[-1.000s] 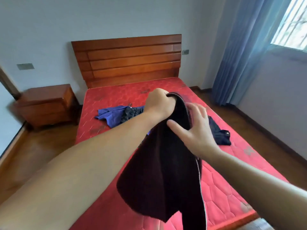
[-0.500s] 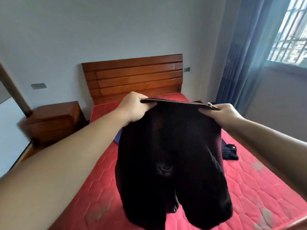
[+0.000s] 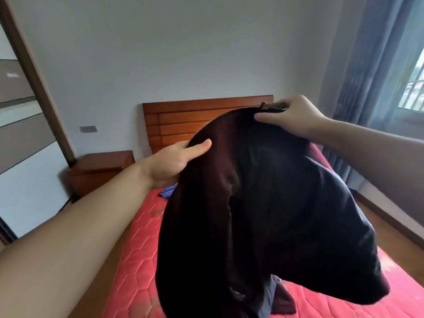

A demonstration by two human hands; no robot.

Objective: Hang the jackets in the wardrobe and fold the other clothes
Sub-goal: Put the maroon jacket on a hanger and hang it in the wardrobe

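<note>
A dark maroon jacket (image 3: 263, 214) with a metal zipper hangs in the air in front of me, over the red mattress (image 3: 137, 260). My left hand (image 3: 176, 159) grips its zipper edge at the left, thumb on the fabric. Higher up at the right, my right hand (image 3: 291, 118) pinches the zipper end with the pull. The jacket hides most of the bed. A blue garment (image 3: 168, 191) peeks out on the mattress behind the jacket's left edge. Another dark piece of cloth (image 3: 278, 297) lies on the mattress under the jacket.
A wooden headboard (image 3: 174, 120) stands against the far wall, with a wooden nightstand (image 3: 101, 171) to its left. A wardrobe door (image 3: 25, 138) is at the far left. Blue curtains (image 3: 367, 76) and a window (image 3: 413, 83) are on the right, above wooden floor (image 3: 394, 216).
Both hands have lifted the jacket higher and spread its zipper edge apart, right hand now above the left. My view has tilted up, so less of the bed shows.
</note>
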